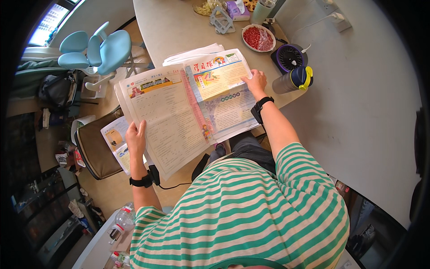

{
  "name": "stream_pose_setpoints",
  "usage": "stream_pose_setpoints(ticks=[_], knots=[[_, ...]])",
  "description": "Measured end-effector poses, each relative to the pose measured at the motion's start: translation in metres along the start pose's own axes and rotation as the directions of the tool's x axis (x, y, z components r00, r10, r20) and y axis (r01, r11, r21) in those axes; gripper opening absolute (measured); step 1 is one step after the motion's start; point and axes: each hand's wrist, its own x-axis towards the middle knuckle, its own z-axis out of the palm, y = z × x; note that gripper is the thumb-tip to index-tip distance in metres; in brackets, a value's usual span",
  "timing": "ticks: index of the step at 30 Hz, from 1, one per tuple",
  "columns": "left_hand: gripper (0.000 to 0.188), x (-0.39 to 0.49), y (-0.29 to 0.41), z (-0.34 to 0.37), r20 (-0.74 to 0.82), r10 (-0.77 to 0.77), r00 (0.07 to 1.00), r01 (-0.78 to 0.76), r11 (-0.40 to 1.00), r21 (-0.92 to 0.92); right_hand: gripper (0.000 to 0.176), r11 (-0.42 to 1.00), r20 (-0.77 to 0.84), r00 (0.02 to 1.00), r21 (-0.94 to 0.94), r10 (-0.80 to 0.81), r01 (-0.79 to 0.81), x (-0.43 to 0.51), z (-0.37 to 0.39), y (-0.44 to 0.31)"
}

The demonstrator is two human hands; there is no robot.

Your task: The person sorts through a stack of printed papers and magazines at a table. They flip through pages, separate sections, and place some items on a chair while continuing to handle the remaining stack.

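Spread wide between my hands is a printed newspaper with coloured headings and small pictures. My left hand grips its left edge, thumb on top and the other fingers hidden behind the sheets. At the right edge, my right hand holds the paper with its thumb on the printed face. Behind the newspaper's top edge, a stack of papers rests on the table. Another printed sheet lies on a brown chair seat, left of my left hand.
Past my right hand stand a tumbler with a yellow-handled lid, a small black fan and a bowl of red seeds. Farther back are a metal stand and a tissue pack. A blue chair stands left of the table.
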Motion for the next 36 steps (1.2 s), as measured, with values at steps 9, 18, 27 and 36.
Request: stream_pose_setpoints(ticks=[9,18,27,36], knots=[[0.03,-0.004,0.005,0.003,-0.033,0.017,0.999,-0.018,0.999,-0.048,0.064,0.999,0.025,1.0,-0.036,-0.006,0.006,0.002,-0.013,-0.013],[0.032,-0.004,0.009,0.001,-0.003,0.026,1.0,-0.026,1.0,-0.005,0.054,0.995,-0.052,0.994,-0.021,-0.097,0.096,-0.005,-0.004,-0.014],[0.033,-0.006,0.015,0.001,-0.013,-0.004,1.0,0.005,0.999,0.035,0.049,0.987,-0.155,0.986,0.135,-0.061,0.082,0.0,0.014,-0.007],[0.031,-0.008,0.014,0.003,-0.023,0.023,0.999,-0.022,0.999,0.038,0.051,0.946,-0.054,0.972,0.222,-0.228,0.234,0.025,0.009,-0.009]])
